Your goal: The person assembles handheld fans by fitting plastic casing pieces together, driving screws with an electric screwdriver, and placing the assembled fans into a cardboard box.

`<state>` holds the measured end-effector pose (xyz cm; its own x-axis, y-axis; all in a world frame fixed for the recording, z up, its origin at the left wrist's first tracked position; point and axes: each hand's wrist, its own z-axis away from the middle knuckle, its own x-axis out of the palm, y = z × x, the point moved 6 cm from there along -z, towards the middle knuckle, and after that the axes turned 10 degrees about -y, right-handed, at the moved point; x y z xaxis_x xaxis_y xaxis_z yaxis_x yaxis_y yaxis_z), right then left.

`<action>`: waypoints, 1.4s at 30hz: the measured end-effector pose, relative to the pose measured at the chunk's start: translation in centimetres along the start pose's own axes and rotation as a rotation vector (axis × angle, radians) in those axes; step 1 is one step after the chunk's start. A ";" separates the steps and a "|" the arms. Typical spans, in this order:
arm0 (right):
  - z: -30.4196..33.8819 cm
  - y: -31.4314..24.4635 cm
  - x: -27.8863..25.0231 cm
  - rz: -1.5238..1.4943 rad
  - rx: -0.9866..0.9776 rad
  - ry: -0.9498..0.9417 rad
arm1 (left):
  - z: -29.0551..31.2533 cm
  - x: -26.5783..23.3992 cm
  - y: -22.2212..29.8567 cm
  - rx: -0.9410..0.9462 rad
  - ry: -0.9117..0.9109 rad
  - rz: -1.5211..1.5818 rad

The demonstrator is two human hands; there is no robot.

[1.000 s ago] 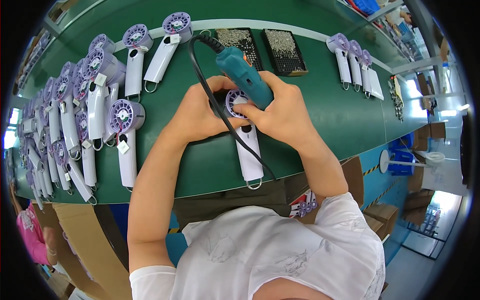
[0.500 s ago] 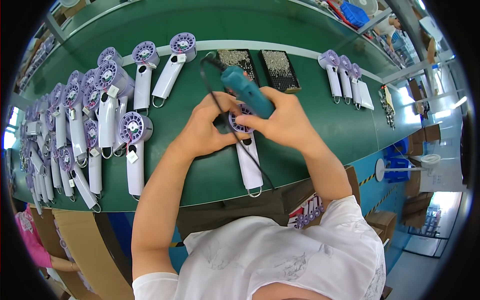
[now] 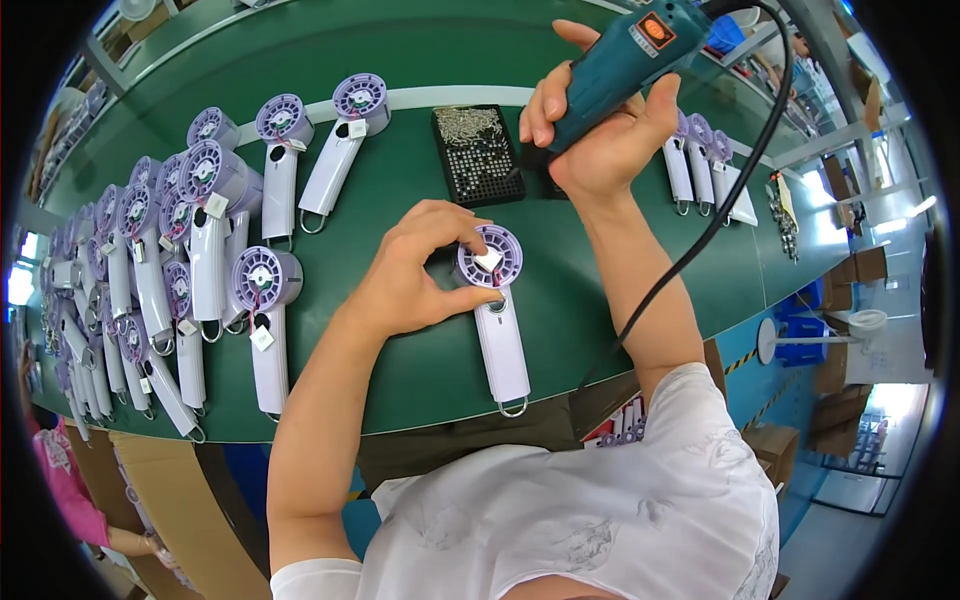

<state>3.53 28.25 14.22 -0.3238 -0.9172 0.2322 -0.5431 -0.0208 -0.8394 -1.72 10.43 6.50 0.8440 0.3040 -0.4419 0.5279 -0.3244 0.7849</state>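
In front of me a handheld fan [image 3: 503, 350] lies on the table, with a white handle, a purple round head and a metal loop at its near end. My left hand [image 3: 415, 265] is closed round the left side of the head, thumb and fingers gripping it. A small white connector on thin wires rests over the head's middle. My right hand [image 3: 610, 150] grips a teal electric screwdriver [image 3: 625, 65] with a black cord, raised farther off and to the right. The screwdriver's tip points toward a black screw tray [image 3: 487, 194], partly filled with small screws.
Many similar fans [image 3: 207, 245] crowd the table's left side, and a few more [image 3: 677, 170] lie at the right. A second black tray [image 3: 553, 187] is mostly hidden behind my right hand. Metal parts [image 3: 783, 225] lie at the far right. Another person's arm [image 3: 130, 541] shows at lower left.
My right hand has lifted the screwdriver off the fan's head and swung it right and away, toward the trays. My left hand stays on the fan, whose head is now uncovered.
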 end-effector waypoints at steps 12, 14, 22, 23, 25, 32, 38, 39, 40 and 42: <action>1.0 2.3 1.3 0.062 -0.158 0.073 | -0.4 0.0 -0.1 -0.039 -0.032 0.004; 1.1 2.8 1.3 0.066 -0.144 0.056 | -0.5 0.0 -0.1 -0.028 -0.017 0.003; 1.3 3.4 1.4 0.088 -0.135 0.079 | -0.2 0.1 -0.3 -0.058 -0.049 0.012; 1.3 3.5 1.4 0.088 -0.135 0.086 | -0.2 0.0 -0.3 -0.059 -0.047 0.013; 1.3 3.6 1.4 0.085 -0.136 0.081 | -0.2 0.0 -0.3 -0.056 -0.049 0.017; 1.2 3.5 1.9 0.148 -0.124 0.035 | -0.3 -0.1 -0.3 -0.051 -0.042 0.031; 1.3 3.5 3.6 0.283 -0.081 0.000 | -0.1 -0.1 -0.1 -0.025 -0.012 0.024; 1.4 3.5 3.7 0.307 -0.080 -0.001 | -0.1 -0.1 -0.2 -0.028 -0.012 0.033; 1.5 3.4 3.5 0.316 -0.083 0.006 | -0.1 0.0 -0.2 -0.031 -0.011 0.041; 1.6 3.4 3.3 0.226 -0.088 0.016 | 0.0 0.0 -0.4 -0.022 -0.006 0.033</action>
<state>1.83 24.51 11.35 -0.4567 -0.8881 0.0521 -0.5205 0.2193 -0.8252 -1.95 10.52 6.19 0.8617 0.2875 -0.4180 0.4972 -0.3146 0.8086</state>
